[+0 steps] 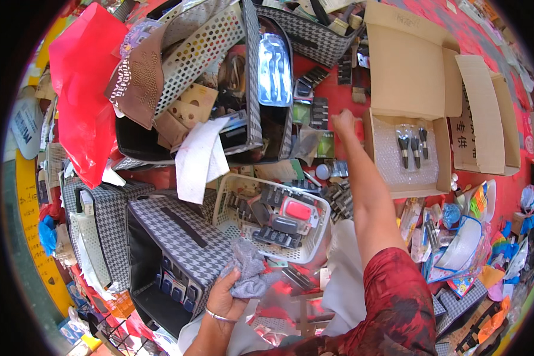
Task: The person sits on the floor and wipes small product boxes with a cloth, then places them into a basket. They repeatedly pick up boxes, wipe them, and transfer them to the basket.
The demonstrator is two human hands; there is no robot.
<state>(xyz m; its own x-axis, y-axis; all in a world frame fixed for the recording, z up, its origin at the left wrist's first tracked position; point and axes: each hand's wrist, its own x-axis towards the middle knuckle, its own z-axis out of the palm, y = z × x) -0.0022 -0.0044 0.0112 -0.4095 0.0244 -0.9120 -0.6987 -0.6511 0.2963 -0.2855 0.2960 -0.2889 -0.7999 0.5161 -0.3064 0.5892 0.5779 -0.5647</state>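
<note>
My left hand (225, 296), with a bangle at the wrist, is closed round a crumpled grey cloth (248, 270) at the lower middle. Just beyond the cloth is a white plastic basket (315, 249) of small black packaged items and one red-and-white pack (298, 209). My right arm reaches far forward. My right hand (343, 122) looks closed over the red ground cloth, beside a black ribbed pack (319, 113) and left of an open cardboard box (369, 142). Whatever its fingers hold is too small to tell. Black-handled brushes (415, 148) lie on bubble wrap inside the box.
Houndstooth storage bins (178, 228) crowd the left, one large bin holding a perforated white basket (202, 56). A red plastic bag (83, 89) hangs at its side. A second cardboard box (483, 118) stands right. Plastic-wrapped goods (457, 249) pile up at the lower right.
</note>
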